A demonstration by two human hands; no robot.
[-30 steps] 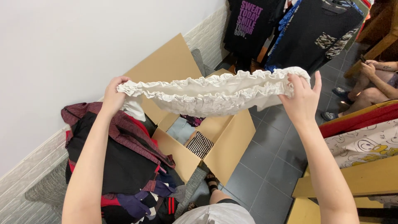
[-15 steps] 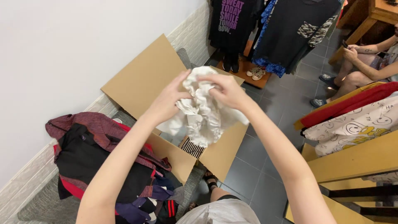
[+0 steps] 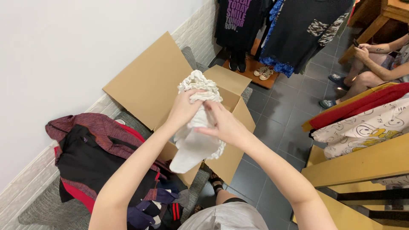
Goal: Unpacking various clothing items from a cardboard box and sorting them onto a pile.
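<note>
Clothes (image 3: 91, 159) in dark red, black and purple lie heaped at eight o'clock, against the white wall. Just right of them stands an open cardboard box (image 3: 147, 87), its big flap leaning on the wall toward ten o'clock. Over the box, near the centre, both hands hold a bunched white ruffled cloth (image 3: 195, 132). The left hand (image 3: 184, 108) has its grip closed around the upper part of the cloth; the right hand (image 3: 223, 123), touching it at three o'clock of the bundle, pinches the fabric with its fingers closed on it. The loose end hangs down toward six o'clock. Dark shirts (image 3: 298, 30) hang at one o'clock, and a seated person (image 3: 370, 70) is at two o'clock.
</note>
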